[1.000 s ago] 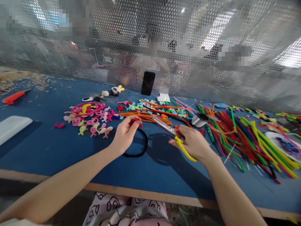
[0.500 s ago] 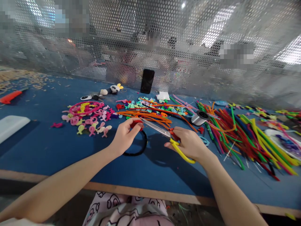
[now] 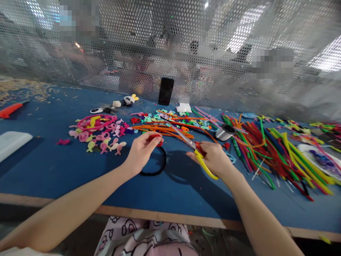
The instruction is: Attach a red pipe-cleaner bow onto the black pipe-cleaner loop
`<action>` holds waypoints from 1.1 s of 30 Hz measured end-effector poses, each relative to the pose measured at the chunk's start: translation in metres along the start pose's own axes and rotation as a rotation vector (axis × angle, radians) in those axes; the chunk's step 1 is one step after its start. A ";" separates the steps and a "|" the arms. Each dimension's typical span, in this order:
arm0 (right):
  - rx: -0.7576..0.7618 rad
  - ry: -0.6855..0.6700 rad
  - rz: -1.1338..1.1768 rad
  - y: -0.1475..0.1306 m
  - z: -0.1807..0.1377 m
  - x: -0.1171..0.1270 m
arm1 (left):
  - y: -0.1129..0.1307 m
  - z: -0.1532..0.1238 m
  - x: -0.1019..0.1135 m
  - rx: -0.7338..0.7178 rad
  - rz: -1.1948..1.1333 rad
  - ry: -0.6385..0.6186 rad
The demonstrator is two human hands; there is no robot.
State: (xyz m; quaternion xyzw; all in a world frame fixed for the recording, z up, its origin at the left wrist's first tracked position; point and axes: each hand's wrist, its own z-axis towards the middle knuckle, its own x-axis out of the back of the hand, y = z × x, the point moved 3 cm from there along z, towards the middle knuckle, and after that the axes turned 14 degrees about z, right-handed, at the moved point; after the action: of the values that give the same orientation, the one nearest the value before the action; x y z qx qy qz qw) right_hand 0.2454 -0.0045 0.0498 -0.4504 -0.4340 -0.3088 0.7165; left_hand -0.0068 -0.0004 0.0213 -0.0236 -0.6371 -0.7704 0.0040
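Note:
My left hand point(image 3: 141, 151) is closed in a pinch on a small red fuzzy pipe-cleaner piece point(image 3: 157, 139), mostly hidden by the fingers. My right hand point(image 3: 213, 156) grips a pair of scissors point(image 3: 204, 165) with yellow handles. Their blades point up and left, apart from the red piece, above a bunch of orange pipe cleaners point(image 3: 149, 127). Something red also shows by the right fingers, but what it is I cannot tell. On the blue table below the left hand lies a black fuzzy ring point(image 3: 163, 165).
Pink and pastel twisted pieces point(image 3: 103, 137) lie left. At the right are a wire spool point(image 3: 224, 132), a heap of coloured pipe cleaners point(image 3: 255, 145) and a white tray point(image 3: 303, 149). A phone point(image 3: 166, 91) leans on the perforated metal screen point(image 3: 128, 60), with people behind it.
The scissors have swung upward, and their tips have moved away from the red piece in my left hand. Both hands have otherwise barely shifted.

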 end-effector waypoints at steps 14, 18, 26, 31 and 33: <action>-0.643 0.063 -0.137 0.047 0.009 -0.002 | 0.004 0.004 -0.004 0.240 -0.529 -0.068; -0.545 0.055 -0.138 0.059 0.007 -0.008 | 0.006 0.002 -0.004 0.183 -0.555 -0.102; 0.051 0.302 0.343 -0.010 0.016 -0.007 | 0.012 -0.002 -0.005 0.024 -0.519 -0.132; 0.142 0.089 0.737 -0.078 0.023 -0.034 | 0.006 -0.002 -0.007 -0.006 -0.462 -0.111; 0.117 0.126 0.809 -0.085 0.026 -0.042 | 0.005 -0.001 -0.006 -0.028 -0.425 -0.098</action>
State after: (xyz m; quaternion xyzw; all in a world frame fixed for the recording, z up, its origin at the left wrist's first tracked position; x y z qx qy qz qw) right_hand 0.1473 -0.0133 0.0499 -0.5236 -0.1941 -0.0039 0.8296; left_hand -0.0004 -0.0020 0.0255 0.0737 -0.6166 -0.7605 -0.1896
